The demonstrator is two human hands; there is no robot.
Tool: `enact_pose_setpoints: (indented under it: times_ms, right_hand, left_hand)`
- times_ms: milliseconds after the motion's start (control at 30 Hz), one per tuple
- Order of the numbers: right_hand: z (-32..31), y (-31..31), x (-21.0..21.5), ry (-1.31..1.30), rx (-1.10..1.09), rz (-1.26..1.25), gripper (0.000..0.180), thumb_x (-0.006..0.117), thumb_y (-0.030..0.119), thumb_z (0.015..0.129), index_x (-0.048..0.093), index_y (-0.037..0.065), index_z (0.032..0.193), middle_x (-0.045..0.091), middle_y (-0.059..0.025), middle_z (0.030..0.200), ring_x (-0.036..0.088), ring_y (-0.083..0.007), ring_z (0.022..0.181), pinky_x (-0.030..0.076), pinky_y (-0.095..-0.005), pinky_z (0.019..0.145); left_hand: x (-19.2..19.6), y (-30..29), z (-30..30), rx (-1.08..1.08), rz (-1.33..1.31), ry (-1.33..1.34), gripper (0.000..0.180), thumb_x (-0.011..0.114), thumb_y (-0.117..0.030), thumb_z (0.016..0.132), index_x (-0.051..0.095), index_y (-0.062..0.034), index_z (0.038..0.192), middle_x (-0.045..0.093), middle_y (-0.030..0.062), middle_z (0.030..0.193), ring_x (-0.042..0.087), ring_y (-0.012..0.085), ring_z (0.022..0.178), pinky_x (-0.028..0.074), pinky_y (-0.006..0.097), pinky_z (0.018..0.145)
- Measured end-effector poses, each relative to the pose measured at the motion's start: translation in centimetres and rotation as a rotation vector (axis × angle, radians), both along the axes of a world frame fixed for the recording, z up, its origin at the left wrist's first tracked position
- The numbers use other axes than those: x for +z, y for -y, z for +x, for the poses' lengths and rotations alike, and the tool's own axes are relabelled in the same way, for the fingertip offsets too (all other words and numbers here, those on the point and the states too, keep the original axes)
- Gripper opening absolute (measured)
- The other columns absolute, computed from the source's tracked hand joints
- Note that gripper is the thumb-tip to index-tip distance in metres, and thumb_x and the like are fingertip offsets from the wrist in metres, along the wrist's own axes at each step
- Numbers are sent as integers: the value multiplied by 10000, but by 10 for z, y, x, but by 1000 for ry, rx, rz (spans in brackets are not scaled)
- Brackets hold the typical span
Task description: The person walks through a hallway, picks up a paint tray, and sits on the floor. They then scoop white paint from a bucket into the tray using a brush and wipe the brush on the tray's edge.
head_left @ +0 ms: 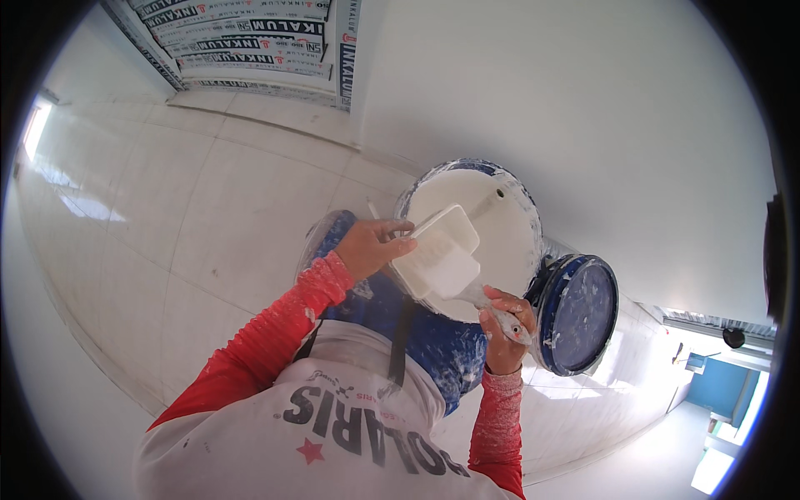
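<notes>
My left hand [372,246] grips the edge of a white rectangular flat tool [442,250], coated in white paste, held over an open blue bucket [518,237] full of white paste. My right hand [507,325] is closed on the handle of a scraper whose blade reaches up to the white tool. Both sleeves are red. A stick-like handle pokes out of the paste near the bucket's far rim.
A blue bucket lid [577,312] smeared with white stands on edge at the right of the bucket. A white wall [600,108] rises ahead. White tiled floor [192,225] spreads left. Wrapped panels [250,42] lean at the upper left. A blue doorway [717,383] shows at lower right.
</notes>
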State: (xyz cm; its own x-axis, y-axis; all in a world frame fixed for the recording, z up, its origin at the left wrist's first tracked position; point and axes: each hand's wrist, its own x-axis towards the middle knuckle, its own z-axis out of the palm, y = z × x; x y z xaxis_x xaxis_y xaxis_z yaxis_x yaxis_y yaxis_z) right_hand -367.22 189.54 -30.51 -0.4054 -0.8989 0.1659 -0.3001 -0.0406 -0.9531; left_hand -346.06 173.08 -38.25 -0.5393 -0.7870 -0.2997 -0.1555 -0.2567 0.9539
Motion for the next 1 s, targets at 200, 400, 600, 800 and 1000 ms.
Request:
enact_pose_setpoints:
  times_ms: [200, 400, 600, 800, 1000]
  right_hand:
    - [-2, -1, 8, -11, 5, 56, 214, 710, -5, 787, 564, 26, 940, 658, -212, 1062, 637, -233, 987, 534, -336, 837]
    - [-5, 1, 11, 154, -24, 40, 213, 719, 20, 777, 570, 32, 928, 660, -205, 1052, 650, -236, 959, 556, -345, 807]
    - [-14, -11, 21, 96, -55, 91, 207, 722, 46, 786, 568, 34, 923, 659, -201, 1042, 654, -226, 930, 571, -351, 783]
    - [-24, -17, 32, -8, -68, 85, 214, 731, 85, 776, 570, 43, 909, 663, -186, 1030, 643, -195, 894, 539, -301, 758]
    - [-44, -36, 47, 12, -114, 98, 211, 720, 120, 777, 570, 55, 911, 656, -165, 1018, 610, -176, 936, 494, -282, 787]
  left_hand:
    - [2, -1, -2, 8, 45, 58, 538, 698, -426, 821, 660, -23, 1176, 566, 21, 672, 517, 94, 604, 437, 255, 563]
    - [8, -1, 0, -71, -13, 136, 406, 665, -266, 884, 635, 9, 1182, 675, 62, 842, 644, 86, 717, 557, 226, 606]
    - [17, -3, -3, -50, 68, 100, 406, 656, -285, 882, 646, 9, 1160, 682, 67, 855, 659, 100, 720, 568, 234, 604]
    - [18, -1, -3, -66, 33, 137, 410, 652, -287, 878, 645, 7, 1164, 688, 86, 874, 671, 115, 731, 580, 242, 599]
    - [13, -1, -3, -70, -47, 112, 448, 657, -285, 871, 621, 26, 1191, 676, 98, 848, 671, 135, 723, 586, 253, 586]
